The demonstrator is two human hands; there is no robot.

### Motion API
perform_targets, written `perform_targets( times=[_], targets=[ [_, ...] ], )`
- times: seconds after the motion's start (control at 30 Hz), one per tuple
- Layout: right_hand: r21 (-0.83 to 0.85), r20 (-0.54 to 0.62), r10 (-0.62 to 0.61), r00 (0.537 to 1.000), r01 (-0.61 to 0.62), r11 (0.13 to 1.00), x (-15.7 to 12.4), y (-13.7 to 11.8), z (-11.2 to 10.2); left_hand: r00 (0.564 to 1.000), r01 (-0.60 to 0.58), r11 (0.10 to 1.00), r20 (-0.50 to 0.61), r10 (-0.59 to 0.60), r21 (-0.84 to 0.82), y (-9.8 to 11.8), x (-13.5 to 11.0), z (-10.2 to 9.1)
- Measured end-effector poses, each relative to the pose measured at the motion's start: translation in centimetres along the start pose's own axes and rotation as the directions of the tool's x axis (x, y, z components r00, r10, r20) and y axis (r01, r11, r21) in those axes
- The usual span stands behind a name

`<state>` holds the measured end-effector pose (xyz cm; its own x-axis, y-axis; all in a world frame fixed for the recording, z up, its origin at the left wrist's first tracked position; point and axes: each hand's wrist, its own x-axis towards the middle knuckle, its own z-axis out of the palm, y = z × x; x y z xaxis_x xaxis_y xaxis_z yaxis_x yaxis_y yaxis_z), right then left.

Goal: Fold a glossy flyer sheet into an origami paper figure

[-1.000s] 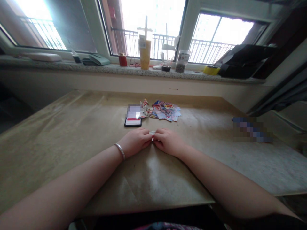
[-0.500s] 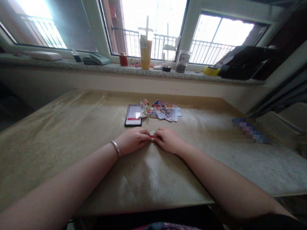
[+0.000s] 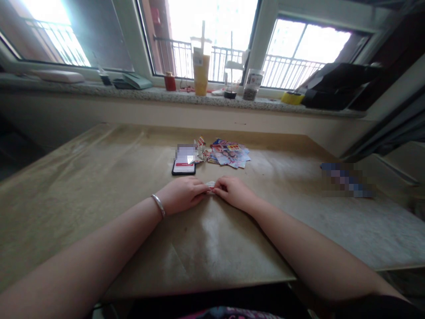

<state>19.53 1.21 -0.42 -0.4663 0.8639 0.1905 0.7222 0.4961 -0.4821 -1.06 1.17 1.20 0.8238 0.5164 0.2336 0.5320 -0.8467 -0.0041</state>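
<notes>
Between my fingertips, low over the table, is a small piece of white and red paper [image 3: 210, 184], mostly covered by the fingers. My left hand [image 3: 183, 194], with a silver bangle on its wrist, pinches the paper's left side. From the right, my right hand [image 3: 234, 192] pinches the other side, its fingertips close to the left ones. Just beyond the left hand lies a phone [image 3: 184, 167] with a lit screen. Several folded paper pieces [image 3: 202, 153] in white, red and yellow touch or sit close to the phone's right edge. To their right is a fanned pile of printed paper sheets [image 3: 229, 153].
A yellowish cloth covers the table [image 3: 142, 248]. A blurred dark blue item [image 3: 347, 180] lies at the far right. On the windowsill [image 3: 142, 94] stand a cup with a yellow drink [image 3: 201, 73], a red jar [image 3: 170, 82], a clear container [image 3: 252, 86] and a black bag [image 3: 332, 91].
My fingers have shifted slightly on the small paper, and less of its red band shows now. Both hands stay in nearly the same place; the phone and papers are unmoved.
</notes>
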Motion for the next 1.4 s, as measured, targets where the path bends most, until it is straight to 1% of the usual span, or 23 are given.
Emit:
perform_targets(
  times=[0.2, 0.37, 0.5, 0.73, 0.97, 1.03, 1.17, 1.27, 1.4],
  targets=[
    [0.001, 0.039, 0.023, 0.999, -0.023, 1.000, 0.4, 0.1, 0.0, 1.000, -0.021, 1.000, 0.008, 0.021, 0.019, 0.0, 0.0, -0.1],
    [-0.036, 0.048, 0.005, 0.999, -0.004, 0.999, 0.4, 0.1, -0.1, 0.999, -0.043, 0.999, 0.016, 0.043, 0.006, -0.1, -0.1, -0.1],
    [-0.051, 0.051, -0.019, 0.999, 0.021, 0.998, 0.4, 0.2, -0.1, 0.999, -0.044, 0.998, 0.007, 0.044, 0.035, -0.1, -0.1, 0.0],
    [-0.052, 0.043, -0.017, 0.999, 0.020, 0.998, 0.4, 0.1, -0.1, 1.000, 0.014, 0.998, 0.014, -0.015, 0.066, 0.1, 0.0, 0.3],
    [-0.070, 0.039, -0.017, 0.999, 0.020, 0.997, 0.0, 0.0, -0.3, 0.997, 0.072, 0.996, -0.019, -0.071, 0.059, 0.2, 0.2, 0.6],
    [-0.068, 0.023, -0.044, 0.999, 0.045, 0.997, -0.2, -0.1, -0.4, 0.996, 0.083, 0.994, -0.019, -0.082, 0.067, 0.2, 0.2, 0.6],
    [-0.130, 0.039, -0.173, 0.984, 0.177, 0.976, -0.7, -0.2, -0.6, 0.994, 0.101, 0.994, -0.045, -0.099, 0.048, 0.1, 0.2, 0.7],
    [-0.176, 0.044, -0.179, 0.983, 0.184, 0.967, -0.9, -0.3, -0.8, 0.992, 0.105, 0.994, -0.069, -0.104, 0.005, -0.1, 0.1, 0.9],
    [-0.171, 0.047, -0.184, 0.982, 0.190, 0.967, -1.0, -0.3, -1.0, 0.992, 0.109, 0.994, -0.068, -0.109, -0.010, -0.2, 0.1, 1.1]
  ],
)
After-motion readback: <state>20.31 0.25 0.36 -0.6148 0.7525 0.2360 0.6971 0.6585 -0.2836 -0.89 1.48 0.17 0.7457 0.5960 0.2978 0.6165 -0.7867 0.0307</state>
